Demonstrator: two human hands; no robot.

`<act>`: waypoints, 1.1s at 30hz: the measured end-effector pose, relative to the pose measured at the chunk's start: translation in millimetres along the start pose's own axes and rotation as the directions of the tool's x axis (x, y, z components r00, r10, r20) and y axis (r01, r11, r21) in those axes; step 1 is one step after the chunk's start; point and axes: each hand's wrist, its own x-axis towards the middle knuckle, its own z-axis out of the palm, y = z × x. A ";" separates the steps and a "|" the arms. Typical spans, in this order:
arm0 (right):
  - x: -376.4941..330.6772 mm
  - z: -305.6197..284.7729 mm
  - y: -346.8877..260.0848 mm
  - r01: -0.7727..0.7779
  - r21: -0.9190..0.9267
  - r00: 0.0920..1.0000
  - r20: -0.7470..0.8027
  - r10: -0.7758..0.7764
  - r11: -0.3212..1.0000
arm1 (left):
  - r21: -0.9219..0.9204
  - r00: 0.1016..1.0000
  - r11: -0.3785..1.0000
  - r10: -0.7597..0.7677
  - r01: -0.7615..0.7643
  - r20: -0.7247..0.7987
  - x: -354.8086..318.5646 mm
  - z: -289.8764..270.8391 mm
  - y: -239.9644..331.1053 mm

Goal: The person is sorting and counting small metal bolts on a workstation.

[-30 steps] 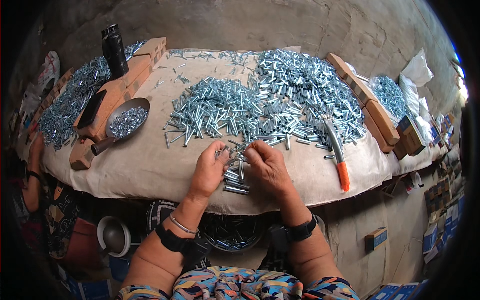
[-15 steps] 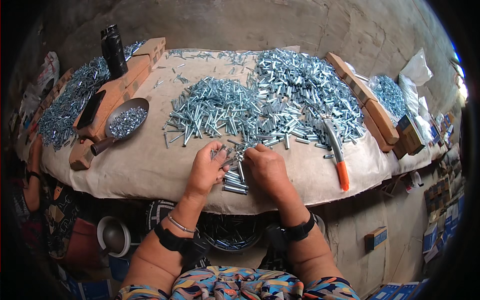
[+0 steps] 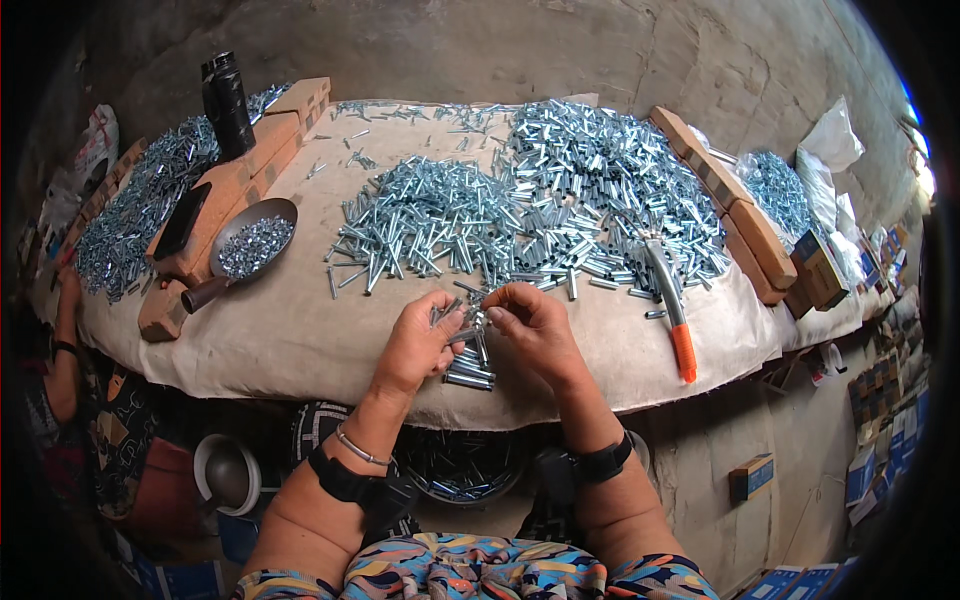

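Note:
My left hand (image 3: 416, 345) is closed around several thin metal bolts (image 3: 446, 312), their ends poking out past the fingers. My right hand (image 3: 535, 330) faces it with thumb and forefinger pinched at a small shiny metal piece (image 3: 479, 318); the fingers partly hide its shape. Just below, between the hands, some metal sleeves (image 3: 470, 375) lie side by side on the cloth. Beyond my hands rises a heap of long bolts (image 3: 425, 215), which runs into a larger heap of short metal tubes (image 3: 610, 160) on the right.
Left stands a pan (image 3: 284, 215) of small nuts, beside bricks (image 3: 275, 145) bearing a phone (image 3: 184, 218) and a black bottle (image 3: 228, 105). An orange-handled metal tool (image 3: 684, 340) lies right. Another person's arm (image 3: 66, 320) reaches in at far left. A basin (image 3: 465, 490) sits below the cloth edge.
My right hand has turned slightly, its forefinger arching up and the thumb showing more. My left hand has shifted only a little, still holding the bolts.

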 end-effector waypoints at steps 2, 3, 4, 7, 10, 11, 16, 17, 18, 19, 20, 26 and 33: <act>-0.7 0.8 -2.7 0.012 0.059 1.000 -0.006 -0.011 0.998 | 0.006 1.000 1.000 -0.012 0.012 0.014 -0.5 0.9 1.4; -0.6 2.2 -4.3 0.024 0.120 1.000 -0.010 -0.023 0.993 | 0.012 0.999 1.000 -0.023 0.023 0.025 -0.6 0.9 1.6; -0.5 3.6 -3.7 0.023 0.120 1.000 -0.011 -0.022 0.993 | 0.012 0.999 1.000 -0.024 0.024 0.026 -0.5 0.8 1.4; -0.4 6.1 -1.0 0.113 0.086 0.993 0.009 -0.115 0.990 | 0.030 0.999 0.999 -0.027 0.026 0.039 -1.3 0.4 1.2; 0.8 7.0 -0.6 0.140 -0.016 0.990 -0.001 -0.140 0.990 | 0.071 0.998 0.997 -0.032 0.028 0.047 -1.6 -1.6 0.4; 0.3 6.1 -2.9 0.104 -0.123 0.994 -0.010 -0.106 0.987 | 0.070 0.998 0.997 -0.040 0.036 0.047 -1.9 -0.9 0.4; -0.7 3.9 0.8 0.119 -0.348 0.992 -0.006 -0.129 0.930 | 0.113 0.998 0.993 -0.028 0.022 0.047 -3.4 3.4 3.2; -1.0 4.7 -0.4 0.098 -0.244 0.992 -0.051 -0.114 0.965 | 0.112 0.999 0.994 -0.011 0.006 0.045 -3.0 3.5 3.4; -1.1 5.7 -1.3 0.080 -0.137 0.991 -0.094 -0.093 0.987 | 0.112 0.999 0.994 0.006 -0.010 0.043 -2.7 3.4 3.4; -0.9 7.1 -1.9 0.080 -0.137 0.991 -0.093 -0.093 0.987 | 0.111 0.999 0.994 0.006 -0.010 0.043 -2.3 2.9 3.2; -0.7 8.6 -2.7 0.088 -0.011 0.993 -0.075 -0.089 0.996 | 0.082 0.999 0.997 0.005 -0.008 0.035 -1.9 2.4 3.1; 1.0 2.0 5.5 0.055 -0.281 0.998 0.008 -0.055 0.958 | 0.101 1.000 0.995 -0.019 0.019 -0.002 -4.2 6.6 5.0; 0.2 3.7 6.6 0.118 -0.165 0.992 -0.023 -0.124 0.979 | 0.096 1.000 0.995 -0.026 0.026 -0.003 -3.2 5.0 2.7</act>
